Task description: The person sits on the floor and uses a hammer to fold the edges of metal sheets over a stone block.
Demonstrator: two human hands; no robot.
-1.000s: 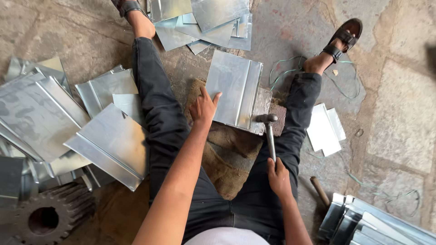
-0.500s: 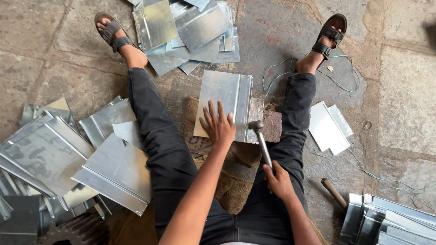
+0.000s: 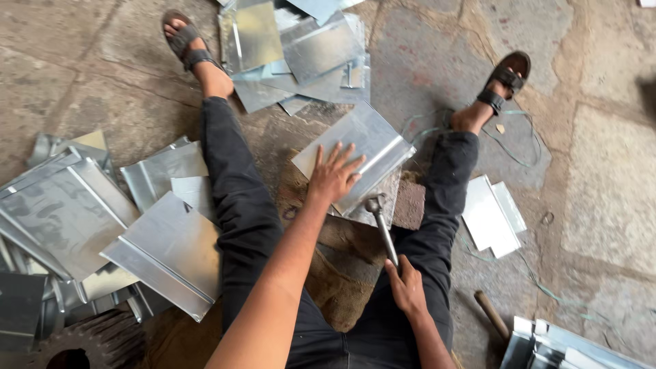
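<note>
I sit on a stone floor with my legs spread. A bent metal sheet lies between my knees on a flat block over brown sacking. My left hand presses flat on the sheet with fingers spread. My right hand grips the handle of a hammer; its head rests at the sheet's near edge.
Folded metal sheets are stacked at my left, beyond my feet and at the lower right corner. Two small white plates lie by my right leg. A wooden handle and thin wire lie on the floor.
The sheet has turned from upright to slanted under my left hand. The hammer head stays at its near edge. The view has shifted, showing both feet.
</note>
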